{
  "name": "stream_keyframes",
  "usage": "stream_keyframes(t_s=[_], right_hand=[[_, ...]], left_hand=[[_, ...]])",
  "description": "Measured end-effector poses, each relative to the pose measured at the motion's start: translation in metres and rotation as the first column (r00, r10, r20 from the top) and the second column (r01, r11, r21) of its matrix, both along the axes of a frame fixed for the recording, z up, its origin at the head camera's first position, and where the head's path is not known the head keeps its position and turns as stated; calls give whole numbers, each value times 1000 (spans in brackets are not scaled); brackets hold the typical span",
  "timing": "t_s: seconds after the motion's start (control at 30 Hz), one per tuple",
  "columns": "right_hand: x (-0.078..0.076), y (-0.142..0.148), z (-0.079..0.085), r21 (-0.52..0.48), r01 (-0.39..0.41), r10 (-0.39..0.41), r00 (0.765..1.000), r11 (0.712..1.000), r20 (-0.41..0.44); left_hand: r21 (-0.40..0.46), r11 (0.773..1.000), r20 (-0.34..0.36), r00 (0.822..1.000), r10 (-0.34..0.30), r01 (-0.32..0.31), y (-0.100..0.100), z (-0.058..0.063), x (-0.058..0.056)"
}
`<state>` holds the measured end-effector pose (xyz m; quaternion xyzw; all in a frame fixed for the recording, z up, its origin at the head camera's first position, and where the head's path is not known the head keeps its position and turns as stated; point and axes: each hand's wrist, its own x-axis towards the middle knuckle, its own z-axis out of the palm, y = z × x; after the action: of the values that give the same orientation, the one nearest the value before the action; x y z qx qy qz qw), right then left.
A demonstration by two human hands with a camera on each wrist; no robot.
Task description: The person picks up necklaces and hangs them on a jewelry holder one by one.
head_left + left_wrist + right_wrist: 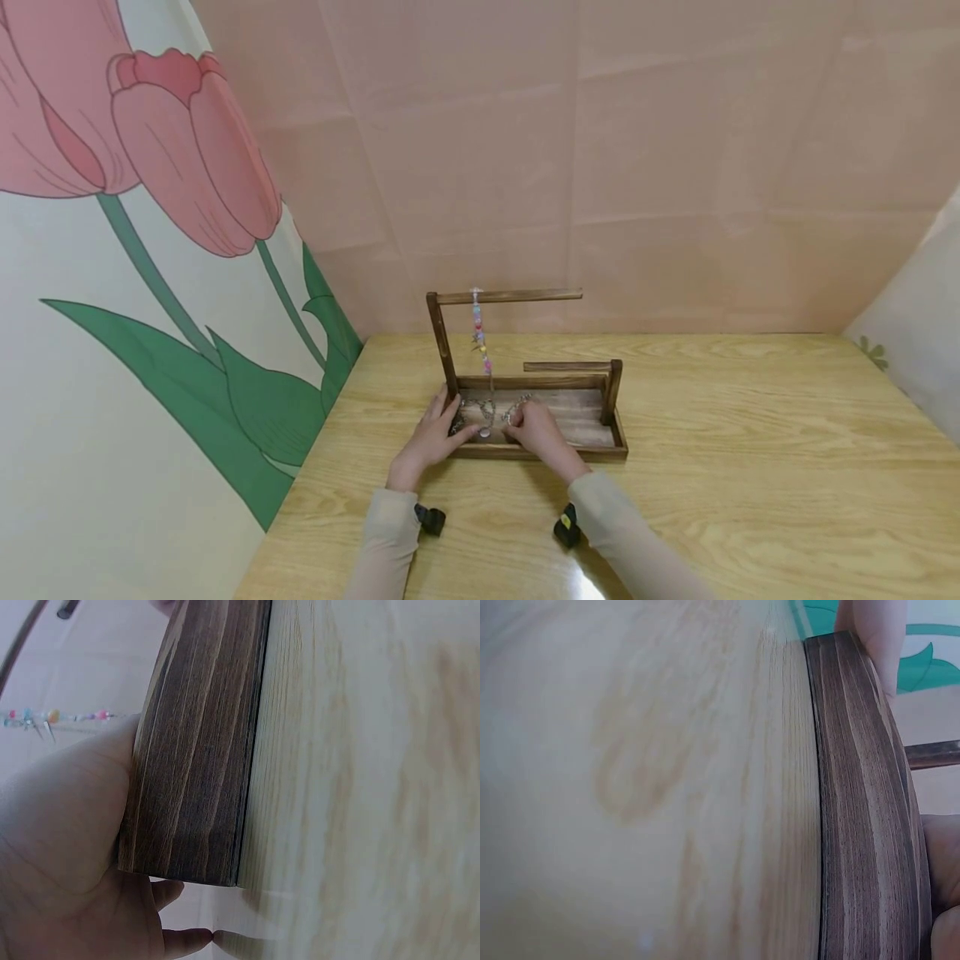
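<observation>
A dark wooden jewelry stand [502, 452] has a shallow tray base, a tall left arm and a shorter right arm. My left hand [431, 437] holds the tray's front left corner, thumb over the front wall and fingers at the left end. In the left wrist view, fingertips [187, 941] reach the tabletop past that end. Inside the tray, my right hand [535, 427] pinches a silver-coloured chain [517, 406] between thumb and fingers. More chain [483, 408] with a round pendant [484, 432] lies between the hands. A colourful beaded strand [478, 329] hangs from the tall arm.
The stand sits on a light wood-grain table [750, 467]. Its short arm [566, 367] reaches leftward above the tray, behind my right hand. A pink cloth backdrop [637, 167] hangs behind, and a tulip-printed panel [172, 333] borders the left side.
</observation>
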<state>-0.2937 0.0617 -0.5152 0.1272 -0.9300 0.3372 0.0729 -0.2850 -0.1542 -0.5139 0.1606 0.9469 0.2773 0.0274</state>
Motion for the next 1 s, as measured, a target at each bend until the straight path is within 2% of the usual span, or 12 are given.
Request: stream_keyframes(t_s=[0.3,0.47,0.63,0.8,1.0], right_hand=[[0,0,0,6,-18,18,1000,1000,-1],[1,0,-1,-14,-39,40,998,999,41],[0,-1,-5,14,-14,13,998,1000,67],[1,-3,-3,31,-2,0,998,1000,56],[3,-2,-2,33,-10,10,1000,999,3]], left_hand=[[-5,1000,2,1000,1,-1,0,1,0],[-9,1000,-1,1000,-2,2,0,1,-1],[-14,1000,-2,1000,-3,3,1,2,0],[-4,1000,1,1000,-3,3,0,1,-1],[-4,1000,5,1000,-7,7,0,-1,-2]])
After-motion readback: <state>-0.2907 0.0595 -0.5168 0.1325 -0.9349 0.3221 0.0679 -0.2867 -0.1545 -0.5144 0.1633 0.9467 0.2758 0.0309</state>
